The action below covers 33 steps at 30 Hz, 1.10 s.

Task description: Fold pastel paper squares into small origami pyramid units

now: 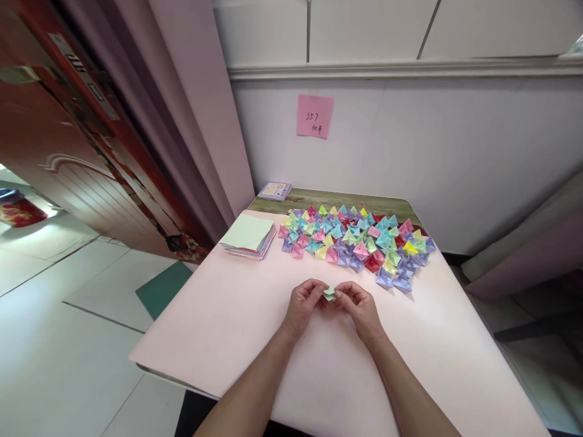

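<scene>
Between my hands, just above the middle of the table, is a small light green folded paper. My left hand pinches its left side between thumb and fingers. On the right side, my right hand grips it the same way. The fingertips cover much of the paper, so its full shape is hidden. Beyond my hands lie many folded paper pieces in pink, blue, purple, green, yellow and red. A stack of square paper sheets, pale green on top, sits at the left.
The table has a pale pink cover. A small pile of printed packs lies at its far left corner. A pink note sticks to the wall behind. Purple curtain and a reddish door stand at the left.
</scene>
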Available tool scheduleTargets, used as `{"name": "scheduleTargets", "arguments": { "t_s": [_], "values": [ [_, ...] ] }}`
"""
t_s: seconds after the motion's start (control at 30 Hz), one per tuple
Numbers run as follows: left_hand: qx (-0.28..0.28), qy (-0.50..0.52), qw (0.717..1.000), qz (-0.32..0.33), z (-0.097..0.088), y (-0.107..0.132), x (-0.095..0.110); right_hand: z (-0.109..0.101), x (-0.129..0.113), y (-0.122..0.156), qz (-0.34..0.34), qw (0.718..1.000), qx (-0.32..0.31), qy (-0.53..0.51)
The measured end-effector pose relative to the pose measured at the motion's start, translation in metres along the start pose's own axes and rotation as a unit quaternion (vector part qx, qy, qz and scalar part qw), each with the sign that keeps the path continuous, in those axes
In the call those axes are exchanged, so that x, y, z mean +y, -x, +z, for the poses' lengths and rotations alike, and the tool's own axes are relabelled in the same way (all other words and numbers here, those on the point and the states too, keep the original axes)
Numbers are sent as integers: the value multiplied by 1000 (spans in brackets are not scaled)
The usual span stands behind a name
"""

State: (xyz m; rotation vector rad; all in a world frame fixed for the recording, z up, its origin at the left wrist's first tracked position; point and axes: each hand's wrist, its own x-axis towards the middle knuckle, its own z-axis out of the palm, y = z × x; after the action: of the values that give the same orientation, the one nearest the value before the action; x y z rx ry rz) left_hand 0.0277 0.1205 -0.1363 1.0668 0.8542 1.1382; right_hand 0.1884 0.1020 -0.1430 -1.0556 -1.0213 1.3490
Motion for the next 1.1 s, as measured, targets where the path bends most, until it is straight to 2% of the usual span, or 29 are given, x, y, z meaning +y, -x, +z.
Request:
{"name": "scheduleTargets", "arguments": {
  "t_s": [0.17, 0.3, 0.5, 0.9, 1.1],
  "values": [
    [-23, 1, 1000, -10, -1, 1, 0, 2, 4, -1, -14, 999, 44, 9],
    [-5, -7, 1000, -20, -1, 1, 1, 2, 4, 0, -45, 997, 58, 30],
    [38, -45, 998, 6, 1, 0, 1, 5, 4, 0, -46, 996, 63, 45],
    [50, 15, 999, 0, 4, 0, 0, 10, 13, -1, -40, 995, 91, 3],
    [46, 19, 998, -23, 2, 0, -2, 8, 15, -1, -43, 997, 69, 4]
  ]
}}
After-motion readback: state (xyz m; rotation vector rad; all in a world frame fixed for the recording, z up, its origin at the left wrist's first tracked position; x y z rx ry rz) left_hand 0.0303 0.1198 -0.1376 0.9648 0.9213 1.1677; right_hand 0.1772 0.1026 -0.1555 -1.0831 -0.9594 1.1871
